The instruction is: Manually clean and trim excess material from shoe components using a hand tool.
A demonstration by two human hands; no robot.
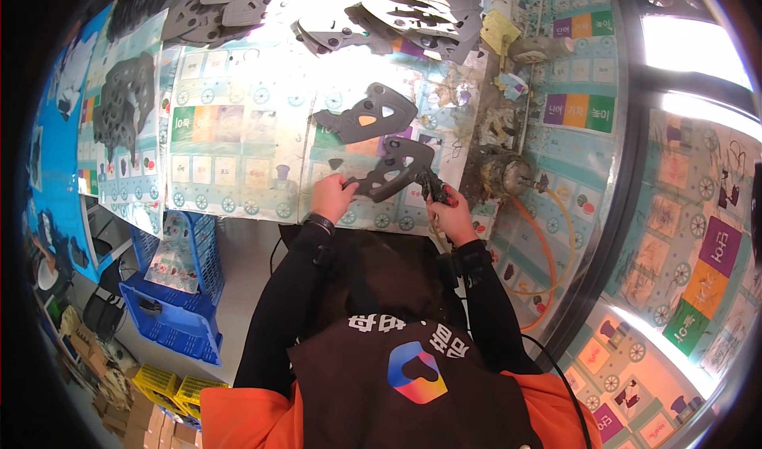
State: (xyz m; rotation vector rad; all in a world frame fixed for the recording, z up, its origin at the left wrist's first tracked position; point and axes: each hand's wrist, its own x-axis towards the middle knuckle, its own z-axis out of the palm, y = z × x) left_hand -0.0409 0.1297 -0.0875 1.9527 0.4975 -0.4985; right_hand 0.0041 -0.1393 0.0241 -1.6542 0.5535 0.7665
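Note:
A dark grey moulded plastic part with large openings lies over the near edge of the worktable. My left hand pinches its left end between thumb and fingers. My right hand is closed around a dark hand tool with a bit of red on it, whose tip meets the part's right side. The exact kind of tool is hard to make out. Just beyond lies a second grey plastic part of similar shape. A small dark scrap sits beside my left hand.
Heaped grey plastic parts line the table's far side, with another pile at the left. Blue crates stand on the floor at left. Orange and yellow hoses hang from a dirty metal fitting at right.

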